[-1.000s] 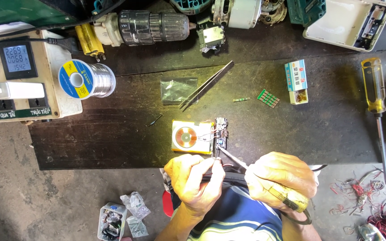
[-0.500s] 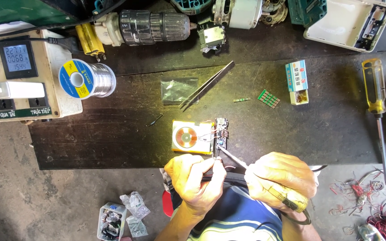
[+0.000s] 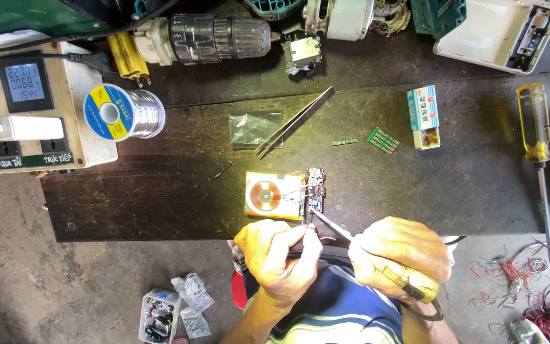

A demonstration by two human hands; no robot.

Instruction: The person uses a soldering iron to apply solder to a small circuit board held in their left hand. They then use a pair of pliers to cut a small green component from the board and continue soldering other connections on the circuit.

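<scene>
At the near edge of a dark workbench (image 3: 160, 204), a person's right hand (image 3: 402, 258) is closed around a yellow-handled soldering iron (image 3: 408, 286), its thin shaft angled up and left so the tip meets a small circuit board (image 3: 315, 189). The left hand (image 3: 275, 258) is curled with fingertips pinched together just below the same board; what it grips there is too small to tell. The board lies on the bench just above both hands, touching the right edge of a yellow square pad bearing a copper coil (image 3: 267, 194), with fine wires running between them.

Farther up the bench lie metal tweezers (image 3: 294, 122) beside a clear plastic bag (image 3: 254, 127), a small green strip (image 3: 345, 142), a green set of components (image 3: 383, 140) and a small open box (image 3: 424, 116). A spool of solder wire (image 3: 124, 113) sits left, against a power meter box with sockets (image 3: 30, 108). A drill chuck with motor (image 3: 218, 38) rests along the back edge. Two yellow-handled screwdrivers (image 3: 533, 127) lie at right, well apart from the work. Tangled wires (image 3: 542, 293) litter the floor nearby.
</scene>
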